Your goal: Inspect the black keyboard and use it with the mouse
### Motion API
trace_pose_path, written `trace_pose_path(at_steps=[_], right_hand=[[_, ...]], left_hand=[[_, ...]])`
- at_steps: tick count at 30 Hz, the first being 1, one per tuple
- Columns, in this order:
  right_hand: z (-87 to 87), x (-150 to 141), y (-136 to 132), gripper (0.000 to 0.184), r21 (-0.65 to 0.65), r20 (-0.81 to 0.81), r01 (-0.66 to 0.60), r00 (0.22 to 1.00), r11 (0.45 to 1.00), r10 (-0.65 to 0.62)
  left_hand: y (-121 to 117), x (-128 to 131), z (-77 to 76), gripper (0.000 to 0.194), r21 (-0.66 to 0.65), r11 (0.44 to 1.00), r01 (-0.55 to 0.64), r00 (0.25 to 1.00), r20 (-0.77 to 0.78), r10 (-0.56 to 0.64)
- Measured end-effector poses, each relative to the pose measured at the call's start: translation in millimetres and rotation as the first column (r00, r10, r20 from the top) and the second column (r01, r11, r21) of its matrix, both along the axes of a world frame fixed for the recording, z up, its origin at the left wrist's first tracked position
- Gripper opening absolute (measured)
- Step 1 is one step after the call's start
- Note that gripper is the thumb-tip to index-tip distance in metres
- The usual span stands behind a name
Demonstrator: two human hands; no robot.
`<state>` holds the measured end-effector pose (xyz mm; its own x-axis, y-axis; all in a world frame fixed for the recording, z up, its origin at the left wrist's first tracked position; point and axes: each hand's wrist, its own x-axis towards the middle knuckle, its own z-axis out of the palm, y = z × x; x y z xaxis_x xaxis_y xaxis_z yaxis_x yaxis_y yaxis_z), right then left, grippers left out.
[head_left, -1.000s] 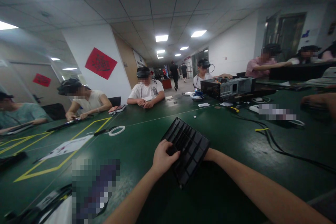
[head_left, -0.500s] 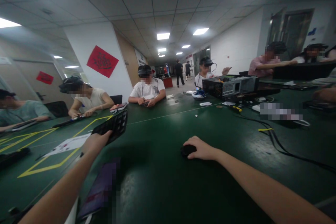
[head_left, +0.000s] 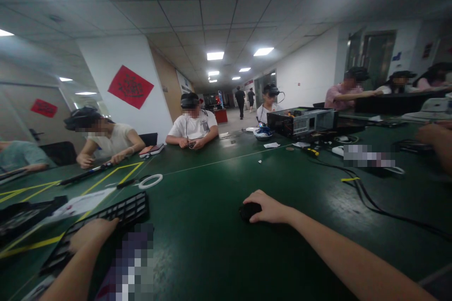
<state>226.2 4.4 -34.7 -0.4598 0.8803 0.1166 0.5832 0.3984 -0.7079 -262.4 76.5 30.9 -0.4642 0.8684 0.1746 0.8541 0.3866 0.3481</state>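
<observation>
A black keyboard (head_left: 129, 208) lies low at the left, slanting away from me over yellow tape and a white sheet. My left hand (head_left: 93, 235) is closed on it, thumb along its near edge, the other fingers mostly hidden. Out on the green table (head_left: 205, 225), my right hand (head_left: 270, 207) is curled over a black computer mouse (head_left: 250, 210). A purple flat item (head_left: 130, 247), partly blurred out, lies beside the keyboard, close to my left forearm.
A white ring (head_left: 150, 181) lies beyond the keyboard, and a black tray-like part (head_left: 31, 214) is at far left. An opened computer case (head_left: 300, 122) stands at the back right, with black cables (head_left: 360, 188) and a power strip nearby. Several people sit around the table.
My left hand has brought the keyboard down and left from its raised, tilted position. The white ring now shows. My right hand stays on the mouse, and the view has shifted slightly right.
</observation>
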Motion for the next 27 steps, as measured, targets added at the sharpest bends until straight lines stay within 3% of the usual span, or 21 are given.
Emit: trace_pose_path(at_steps=[2,4,7,10,12,16,19,22,25,27], right_hand=[[3.5,7.1,4.7,0.059,-0.016,-0.025,0.048,0.998,0.999,-0.049],[8.8,21.6,12.3,0.057,0.048,-0.060,0.159,0.986,0.986,-0.156],[15.7,59.3,24.1,0.047,0.225,-0.125,0.405,0.914,0.886,-0.386],[13.4,108.0,28.6,0.044,0.310,-0.100,0.654,0.744,0.690,-0.660],[4.6,138.0,27.4,0.042,0.303,-0.084,0.746,0.641,0.593,-0.763],[-25.4,174.2,25.7,0.039,0.329,0.001,0.841,0.456,0.430,-0.890],[-43.1,179.4,29.1,0.033,0.321,-0.020,0.888,0.355,0.330,-0.935],[-40.9,170.4,30.3,0.035,0.372,-0.143,0.902,0.287,0.217,-0.947],[-18.4,147.4,26.7,0.043,0.549,-0.235,0.821,0.332,0.157,-0.914],[0.0,122.9,23.4,0.042,0.644,-0.211,0.737,0.427,0.203,-0.880]], left_hand=[[1.3,2.3,1.2,0.046,-0.110,0.975,-0.194,0.975,-0.136,0.178],[2.4,11.0,6.3,0.044,-0.128,0.976,-0.174,0.955,-0.262,0.137],[0.3,43.7,19.2,0.042,-0.120,0.993,-0.012,0.936,-0.351,-0.031],[-15.4,102.1,27.3,0.042,-0.070,0.966,0.249,0.919,-0.298,-0.258],[-35.5,148.2,23.3,0.041,-0.020,0.908,0.418,0.879,-0.242,-0.410],[-82.6,226.4,-7.4,0.032,-0.003,0.701,0.714,0.692,-0.155,-0.705],[-102.2,255.0,-34.9,0.028,0.004,0.601,0.799,0.599,-0.083,-0.796],[-104.3,259.8,-49.9,0.025,0.002,0.581,0.814,0.581,-0.006,-0.814],[-100.6,255.0,-50.2,0.026,-0.016,0.606,0.796,0.605,0.058,-0.794],[-99.5,252.3,-47.1,0.030,-0.024,0.629,0.777,0.627,0.114,-0.771]])
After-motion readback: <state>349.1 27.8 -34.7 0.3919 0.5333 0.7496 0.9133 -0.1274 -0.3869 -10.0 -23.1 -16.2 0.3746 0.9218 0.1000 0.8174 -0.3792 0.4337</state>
